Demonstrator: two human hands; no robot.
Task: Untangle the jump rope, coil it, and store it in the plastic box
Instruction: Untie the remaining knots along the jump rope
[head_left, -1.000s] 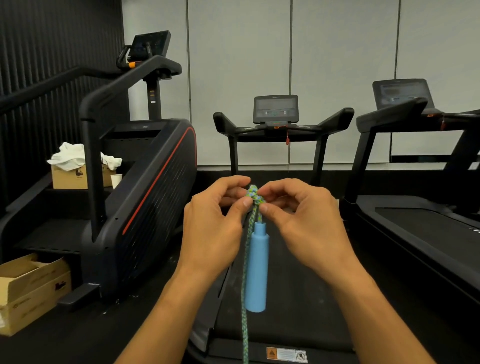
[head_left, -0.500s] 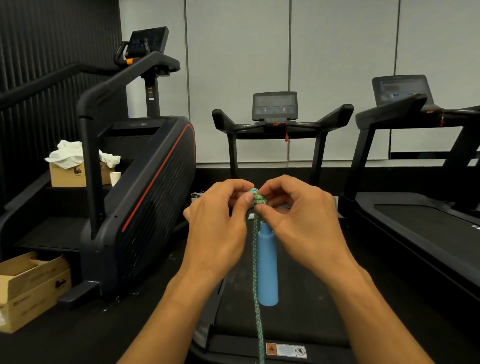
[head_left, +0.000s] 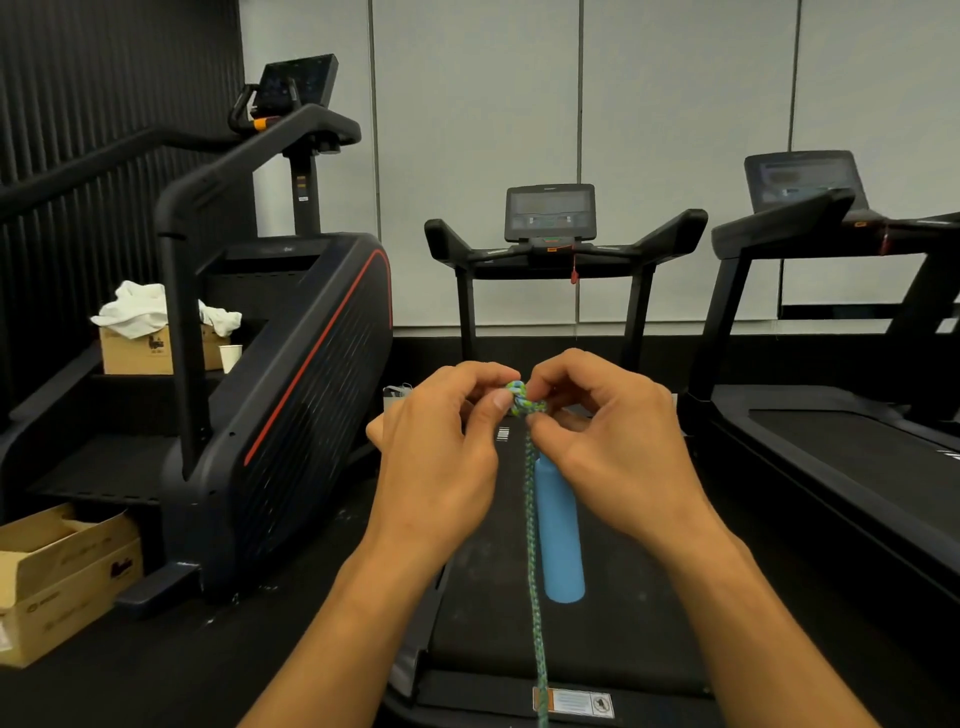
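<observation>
Left hand: the left hand (head_left: 441, 457) is raised in front of the chest, back of the hand toward the camera, forearm rising from the lower edge; thumb and curled fingers are pinched closed on the left side of the knot (head_left: 523, 400).
Right hand: the right hand (head_left: 613, 447) mirrors it, back of the hand up, forearm coming in from the lower right; its fingertips are closed on the right side of the same knot, the thumb pressing just under it.
Hands together: fingertips meet at the knot, nearly touching each other.
Jump rope: the braided green-and-blue jump rope (head_left: 534, 571) hangs straight down from the knot and runs out of the bottom edge.
Handle: the light blue handle (head_left: 558, 535) hangs upright just right of the cord, its top hidden under the right hand.
Below: a treadmill (head_left: 550, 244) faces the person, its belt under the hanging rope.
Left side: a stair-climber machine (head_left: 291, 374), an open cardboard box (head_left: 62, 577) on the floor, a second box with white cloth (head_left: 140, 306) on the steps.
Right side: a second treadmill (head_left: 831, 415).
Plastic box: cannot tell where it is.
</observation>
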